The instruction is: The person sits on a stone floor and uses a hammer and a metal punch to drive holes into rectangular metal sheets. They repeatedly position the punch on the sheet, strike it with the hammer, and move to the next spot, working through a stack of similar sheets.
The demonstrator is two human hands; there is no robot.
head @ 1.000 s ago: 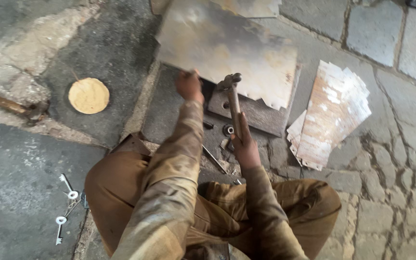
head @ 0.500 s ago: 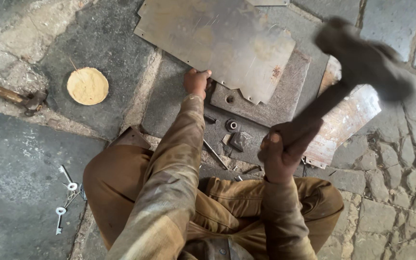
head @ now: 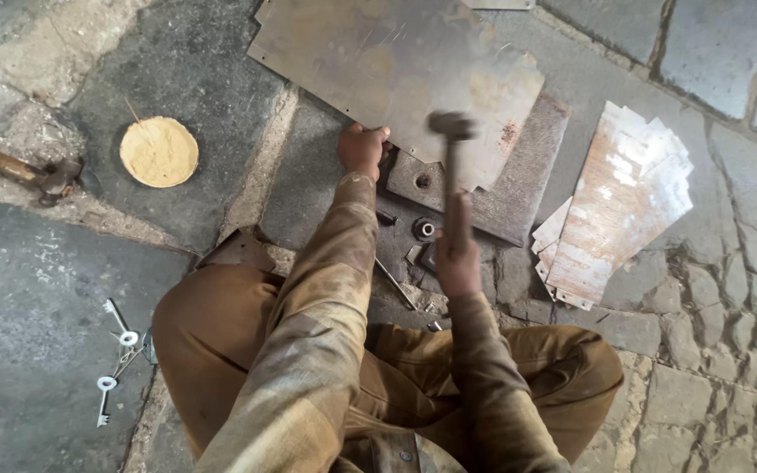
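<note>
1. A large grey metal sheet with rust patches and a notched lower edge [head: 396, 79] is lying across the upper middle of the frame, its near edge resting over a thick dark steel block with a round hole [head: 501, 188] set on the stone floor.
2. The left hand [head: 363, 149] is gripping the near edge of that sheet just left of centre, fingers curled closed on the metal and pinning it to the block.
3. The right hand [head: 457, 263] is wrapped tight around the shaft of a hammer with a dark head [head: 451, 127] – the head is blurred and hanging just over the sheet's notched edge, right beside the holding hand.
4. To do this well, I judge the blow should be landing squarely where the block is backing the sheet, with the holding fingers staying clear of the strike line and the sheet pressed flat so it is not bouncing.
5. Small dark metal rings and bits [head: 422, 229] are lying between the two hands, in front of the crouched knees.
6. A fanned stack of pale, rust-streaked cut metal pieces [head: 619, 206] is sitting at the right of the frame.
7. At the left, a round yellow disc [head: 159, 151] is lying on the floor – beyond it a second hammer with a wooden handle [head: 19, 169], and white-headed keys [head: 116, 359] at the lower left.
</note>
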